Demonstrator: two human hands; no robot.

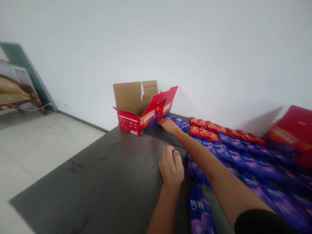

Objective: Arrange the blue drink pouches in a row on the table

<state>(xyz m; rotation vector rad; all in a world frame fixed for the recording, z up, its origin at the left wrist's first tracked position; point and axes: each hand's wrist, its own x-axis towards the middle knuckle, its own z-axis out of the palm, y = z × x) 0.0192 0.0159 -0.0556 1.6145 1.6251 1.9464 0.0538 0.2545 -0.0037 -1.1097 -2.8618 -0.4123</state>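
Note:
An open red printed carton (130,122) stands on the far part of the dark grey table (97,169), its brown cardboard flaps raised. My right hand (168,126) reaches out beside the carton, with fingers toward its side, lying over a blue sachet (181,125). Whether it grips the sachet is hidden. My left hand (171,165) rests closer to me on the bare table top, fingers curled in and nothing visible in them. Rows of blue sachets (248,164) and red-orange sachets (207,130) lie to the right of both hands, and one blue sachet (200,208) lies near my left forearm.
A flat red carton (291,136) lies at the far right beyond the sachets. The table's far side meets a white wall (195,48). Past its left edge lies a pale tiled floor (44,146), with framed pictures (18,81) leaning against the wall.

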